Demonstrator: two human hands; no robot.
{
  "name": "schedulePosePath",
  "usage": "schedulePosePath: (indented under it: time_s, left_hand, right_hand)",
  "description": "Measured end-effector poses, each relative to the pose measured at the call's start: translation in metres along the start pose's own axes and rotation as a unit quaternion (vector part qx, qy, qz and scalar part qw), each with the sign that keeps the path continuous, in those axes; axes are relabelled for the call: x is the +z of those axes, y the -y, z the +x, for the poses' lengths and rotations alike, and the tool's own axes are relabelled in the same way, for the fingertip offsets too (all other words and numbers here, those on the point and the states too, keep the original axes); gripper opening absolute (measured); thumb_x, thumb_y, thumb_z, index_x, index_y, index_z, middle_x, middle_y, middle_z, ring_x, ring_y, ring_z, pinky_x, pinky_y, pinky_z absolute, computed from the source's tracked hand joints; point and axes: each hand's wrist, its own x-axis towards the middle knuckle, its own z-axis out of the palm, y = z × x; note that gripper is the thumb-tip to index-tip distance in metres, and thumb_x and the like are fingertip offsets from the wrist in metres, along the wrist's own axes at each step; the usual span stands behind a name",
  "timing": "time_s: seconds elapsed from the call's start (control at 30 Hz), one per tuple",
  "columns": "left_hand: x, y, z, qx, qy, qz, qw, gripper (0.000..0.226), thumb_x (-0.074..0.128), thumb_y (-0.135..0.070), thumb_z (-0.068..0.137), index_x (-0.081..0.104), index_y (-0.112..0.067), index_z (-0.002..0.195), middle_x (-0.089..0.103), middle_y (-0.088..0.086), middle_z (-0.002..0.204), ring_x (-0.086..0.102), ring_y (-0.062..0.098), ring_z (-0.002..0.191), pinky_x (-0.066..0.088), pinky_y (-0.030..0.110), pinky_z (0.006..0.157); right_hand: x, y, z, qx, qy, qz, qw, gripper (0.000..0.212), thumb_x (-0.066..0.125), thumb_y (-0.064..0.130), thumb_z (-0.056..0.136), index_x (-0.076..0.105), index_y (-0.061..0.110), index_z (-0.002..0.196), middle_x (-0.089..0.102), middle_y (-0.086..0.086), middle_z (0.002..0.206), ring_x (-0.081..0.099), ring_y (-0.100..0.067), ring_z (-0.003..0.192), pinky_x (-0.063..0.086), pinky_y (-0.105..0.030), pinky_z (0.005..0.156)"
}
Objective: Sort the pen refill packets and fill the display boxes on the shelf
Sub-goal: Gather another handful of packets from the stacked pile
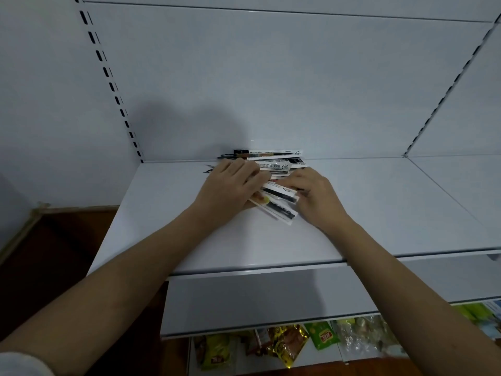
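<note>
A loose pile of pen refill packets (273, 166) lies on the white shelf (379, 213), pushed close to its back edge and roughly midway along it, with the farthest packets touching the back panel (271, 77). The packets are long, narrow and clear-fronted, with dark refills and white barcode labels showing, and they fan out at different angles, a few pointing toward the front edge. The left hand (230, 185) lies palm down over the left side of the pile, fingers fairly straight and spread across the upper packets, pressing on them rather than closing round any. The right hand (311, 194) rests at the right side of the pile with its fingers curled in against the packet ends; whether it pinches one cannot be told, since the fingertips are hidden. The two hands sit close together, with only a few packets between them. Both forearms reach in over the shelf's front edge. Below, on a lower shelf (271, 302), the tops of colourful snack bags (287, 343) show, green, yellow and gold.
</note>
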Motion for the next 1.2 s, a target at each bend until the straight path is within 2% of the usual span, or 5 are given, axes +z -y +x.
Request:
schedulePosePath:
  time_s: [0.33, 0.5, 0.6, 1.0, 1.2]
  left_hand:
    - [0.009, 0.007, -0.009, -0.081, 0.026, 0.006, 0.996, 0.026, 0.044, -0.024, 0.102, 0.068, -0.013, 0.099, 0.066, 0.004, 0.084, 0.061, 0.029, 0.073, 0.047, 0.036, 0.064]
    - [0.009, 0.008, -0.008, -0.114, 0.053, 0.004, 0.992, 0.021, 0.049, -0.011, 0.093, 0.067, -0.015, 0.103, 0.069, 0.004, 0.092, 0.063, 0.03, 0.072, 0.047, 0.037, 0.062]
    - [0.007, 0.007, -0.009, -0.107, 0.051, -0.01, 0.993, 0.028, 0.041, -0.022, 0.103, 0.068, -0.014, 0.105, 0.069, 0.004, 0.092, 0.063, 0.03, 0.074, 0.045, 0.036, 0.063]
    - [0.009, 0.007, -0.01, -0.059, 0.016, -0.002, 0.998, 0.033, 0.047, -0.043, 0.1, 0.058, -0.015, 0.113, 0.065, 0.005, 0.093, 0.048, 0.022, 0.084, 0.035, 0.033, 0.069]
    - [0.007, 0.001, -0.003, -0.06, -0.014, 0.023, 0.998, 0.033, 0.053, -0.043, 0.1, 0.063, -0.013, 0.108, 0.066, 0.009, 0.095, 0.059, 0.028, 0.077, 0.046, 0.038, 0.064]
  right_hand:
    - [-0.006, 0.025, 0.012, 0.226, -0.009, 0.47, 0.853, 0.03, 0.041, 0.014, 0.104, 0.067, 0.0, 0.111, 0.071, -0.012, 0.108, 0.066, -0.023, 0.105, 0.051, -0.037, 0.093]
    - [0.0, 0.003, 0.021, 0.11, 0.031, 0.107, 0.988, 0.026, 0.061, 0.006, 0.086, 0.07, 0.016, 0.108, 0.064, 0.008, 0.103, 0.057, -0.007, 0.097, 0.045, -0.021, 0.086]
    - [0.012, -0.011, 0.017, 0.053, 0.079, 0.019, 0.995, 0.042, 0.071, 0.003, 0.077, 0.069, 0.018, 0.116, 0.065, 0.004, 0.111, 0.058, -0.025, 0.105, 0.048, -0.041, 0.091]
    - [0.006, -0.01, 0.016, -0.005, -0.072, 0.019, 0.997, 0.037, 0.079, -0.006, 0.07, 0.076, 0.016, 0.099, 0.069, 0.002, 0.097, 0.058, -0.016, 0.09, 0.05, -0.033, 0.076]
    - [-0.001, 0.01, 0.024, 0.095, 0.056, 0.198, 0.974, 0.031, 0.068, -0.009, 0.082, 0.077, 0.011, 0.104, 0.076, 0.003, 0.103, 0.07, -0.012, 0.1, 0.057, -0.035, 0.086]
